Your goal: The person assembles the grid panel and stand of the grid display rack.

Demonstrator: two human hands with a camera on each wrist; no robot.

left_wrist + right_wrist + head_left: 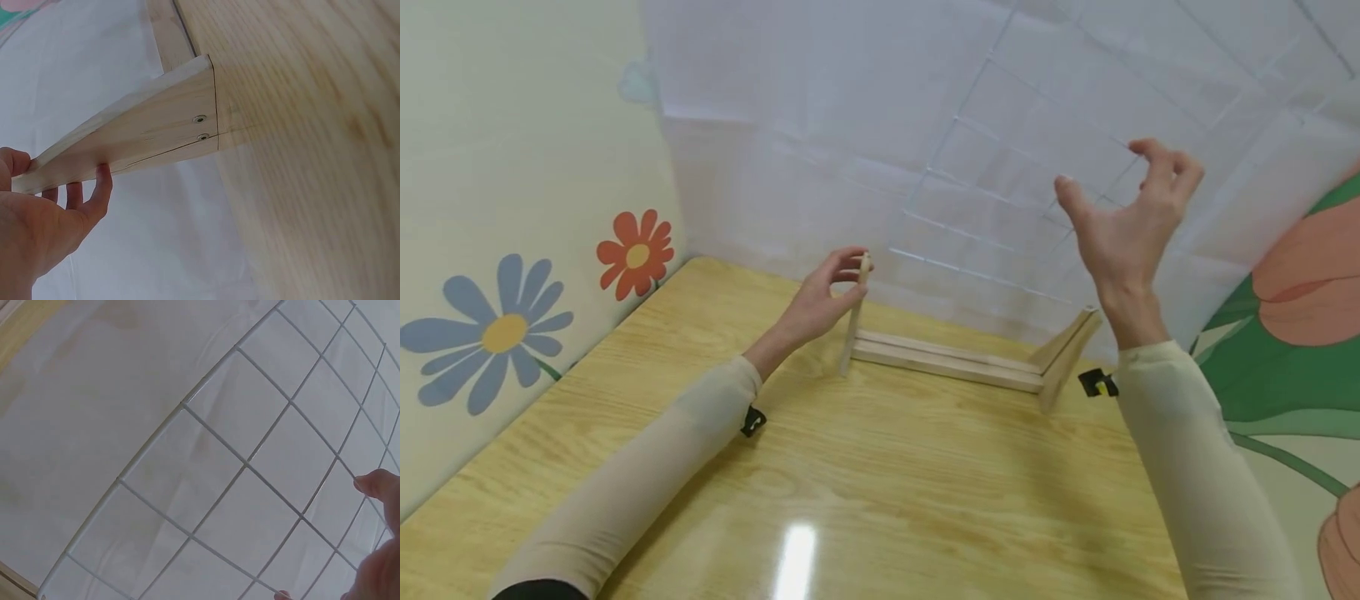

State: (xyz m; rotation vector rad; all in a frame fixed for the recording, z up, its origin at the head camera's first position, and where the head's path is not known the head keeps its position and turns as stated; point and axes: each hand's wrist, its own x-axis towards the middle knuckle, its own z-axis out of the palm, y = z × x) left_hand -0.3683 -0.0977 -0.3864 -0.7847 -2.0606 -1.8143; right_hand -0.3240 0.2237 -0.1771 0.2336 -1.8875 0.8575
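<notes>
My left hand (831, 292) grips the upper end of a wooden stand's left side piece (156, 119), thumb on one edge and fingers on the other. Two screw heads (201, 128) show near that piece's lower end. The stand's long crossbar (947, 365) runs to a slanted right side piece (1067, 354). A white wire grid panel (247, 465) slants up behind the stand, its lower edge near the tops of the side pieces. Raised high at the right, my right hand (1131, 225) holds the grid with spread, curled fingers, fingertips at its wires.
The stand sits on a wood-grain table (865, 475) near its back edge. White sheeting (790, 108) hangs behind. Walls with painted flowers (505, 333) close in on both sides. A small black device (1099, 383) is at the right wrist.
</notes>
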